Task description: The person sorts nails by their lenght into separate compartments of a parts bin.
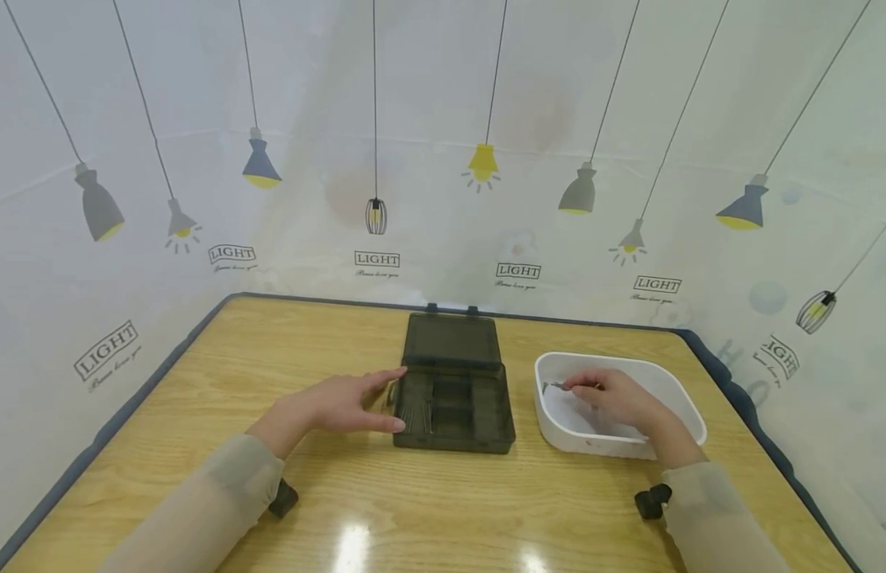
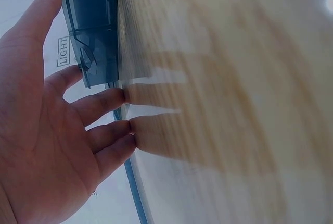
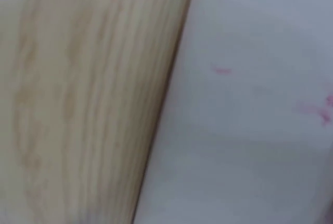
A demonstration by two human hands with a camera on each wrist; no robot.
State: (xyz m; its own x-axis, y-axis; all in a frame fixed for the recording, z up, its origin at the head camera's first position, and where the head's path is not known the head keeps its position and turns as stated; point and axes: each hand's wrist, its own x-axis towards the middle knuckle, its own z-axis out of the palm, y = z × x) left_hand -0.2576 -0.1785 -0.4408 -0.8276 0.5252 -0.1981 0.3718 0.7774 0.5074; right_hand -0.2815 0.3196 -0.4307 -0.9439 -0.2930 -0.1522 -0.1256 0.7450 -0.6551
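Note:
A dark see-through compartment box lies with its lid raised toward the back. Several thin metal pieces lie in its left compartment. My left hand rests at the box's left side, thumb near the front corner and fingers spread. The left wrist view shows that hand with its fingers extended beside the box and its latch. Inside the white tub, my right hand pinches a small metal piece near the left wall; its exact kind is too small to tell.
The tub's outer wall with faint red marks fills much of the right wrist view, where the right hand is out of sight. Both containers stand on a wood-grain table. A pale curtain printed with lamps hangs behind it.

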